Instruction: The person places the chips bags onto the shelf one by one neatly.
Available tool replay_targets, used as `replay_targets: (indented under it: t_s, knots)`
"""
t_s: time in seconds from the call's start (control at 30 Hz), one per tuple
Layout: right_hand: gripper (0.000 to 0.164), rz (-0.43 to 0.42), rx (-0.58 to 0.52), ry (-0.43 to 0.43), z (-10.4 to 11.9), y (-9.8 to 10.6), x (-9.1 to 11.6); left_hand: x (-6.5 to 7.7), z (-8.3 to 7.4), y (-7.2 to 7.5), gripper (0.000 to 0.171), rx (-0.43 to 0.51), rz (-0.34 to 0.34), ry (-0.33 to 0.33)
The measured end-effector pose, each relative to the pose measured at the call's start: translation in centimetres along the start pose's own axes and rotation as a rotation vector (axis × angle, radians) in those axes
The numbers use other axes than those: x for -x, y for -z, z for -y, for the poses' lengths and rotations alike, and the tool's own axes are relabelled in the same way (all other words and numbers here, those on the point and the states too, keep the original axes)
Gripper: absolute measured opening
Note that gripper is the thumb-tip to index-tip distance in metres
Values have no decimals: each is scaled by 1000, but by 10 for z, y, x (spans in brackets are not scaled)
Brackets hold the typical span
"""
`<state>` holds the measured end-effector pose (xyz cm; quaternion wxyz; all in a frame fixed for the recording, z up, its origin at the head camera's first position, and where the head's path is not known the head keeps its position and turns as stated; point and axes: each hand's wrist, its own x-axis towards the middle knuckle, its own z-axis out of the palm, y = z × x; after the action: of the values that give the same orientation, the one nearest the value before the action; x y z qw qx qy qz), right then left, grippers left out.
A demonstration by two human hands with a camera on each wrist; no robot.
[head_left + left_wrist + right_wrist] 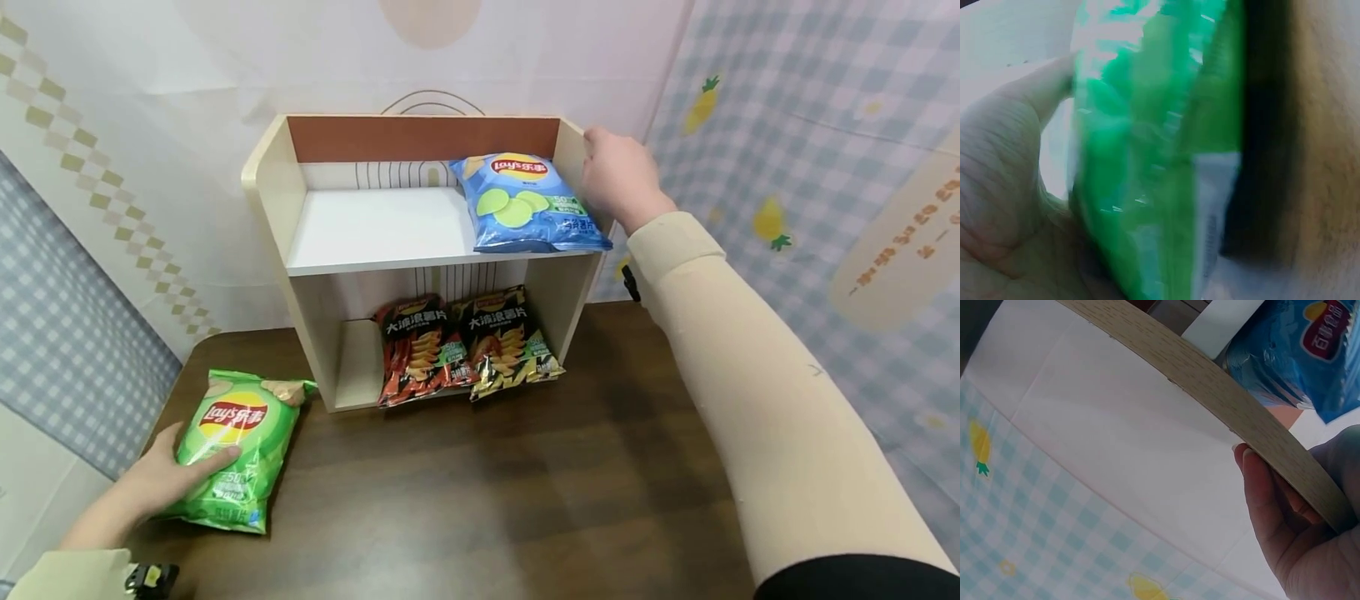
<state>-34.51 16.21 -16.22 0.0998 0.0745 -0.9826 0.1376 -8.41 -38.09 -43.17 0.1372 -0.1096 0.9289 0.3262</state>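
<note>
My left hand (161, 475) grips a green bag of Lay's chips (243, 487) at its left side, with the thumb across the front and the other fingers hidden behind it. In the left wrist view the green bag (1147, 156) fills the middle, blurred. At the upper right of a small two-tier shelf (300, 233), my right hand (626, 179) holds the side panel. The right wrist view has fingers on the outer face of this wooden panel (1235, 406) and the thumb side across its edge. Just inside lies a blue bag of Lay's chips (517, 204) on the upper tier.
Two dark chip bags, one red-edged (423, 354) and one gold-edged (510, 342), lean side by side on the lower tier. The shelf stands at the back of a brown wooden table (450, 500). Patterned cloth (750, 125) hangs behind and at both sides.
</note>
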Motion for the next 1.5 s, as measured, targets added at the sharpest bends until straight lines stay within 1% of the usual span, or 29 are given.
replay_targets:
  t_s: [0.07, 0.13, 0.37, 0.4, 0.47, 0.57, 0.63, 0.7, 0.77, 0.83, 0.93, 1.0, 1.1, 1.13, 1.17, 1.27, 1.37, 1.43, 1.5]
  knots:
    - [54, 5, 0, 5, 2, -1, 0, 0, 2, 0, 113, 18, 33, 30]
    - [53, 4, 2, 11, 5, -1, 0, 1, 3, 0, 112, 31, 40, 54]
    - [53, 2, 7, 16, 10, 1, -2, 5, 1, -2, 81, 137, 29, 112]
    - [53, 8, 6, 15, 10, 1, -2, 7, 1, -3, 80, 143, 28, 124]
    - [53, 16, 3, 10, 10, 0, -3, 8, 2, -4, 82, 158, 27, 122]
    - [54, 21, 3, -3, 9, 0, -3, 11, 2, -5, 93, 184, 30, 107]
    - [54, 21, 2, -10, 7, 1, -2, 11, 3, -5, 101, 185, 31, 93]
    - [55, 22, 2, -15, 6, 0, -1, 13, 4, -7, 104, 187, 34, 84]
    - [55, 21, 3, -17, 5, 0, 0, 14, 5, -8, 102, 194, 33, 79]
    - [55, 22, 3, -17, 4, 0, 1, 17, 5, -8, 97, 196, 47, 73]
    - [55, 18, 5, -15, 5, 0, 2, 22, 4, -5, 89, 218, 84, 58]
    - [55, 13, 4, -15, 4, 1, 3, 25, 4, -2, 86, 221, 102, 41]
    - [54, 5, 2, -14, 3, 3, 3, 28, 4, 0, 83, 264, 120, 29]
    - [54, 3, 3, -15, 2, 4, 3, 29, 4, 0, 83, 284, 126, 27]
    - [54, 2, 5, -15, 1, 4, 3, 30, 4, 0, 83, 324, 138, 31]
    - [54, 6, 12, -17, -2, 4, 3, 32, 6, -2, 77, 471, 184, 10]
    - [54, 9, 17, -23, -5, 4, 4, 34, 9, -3, 56, 635, 223, -34]
    - [55, 6, 20, -23, -6, 4, 4, 35, 10, -3, 40, 694, 240, -80]
    - [55, -1, 26, -17, -7, 4, 4, 36, 9, -4, 28, 733, 259, -127]
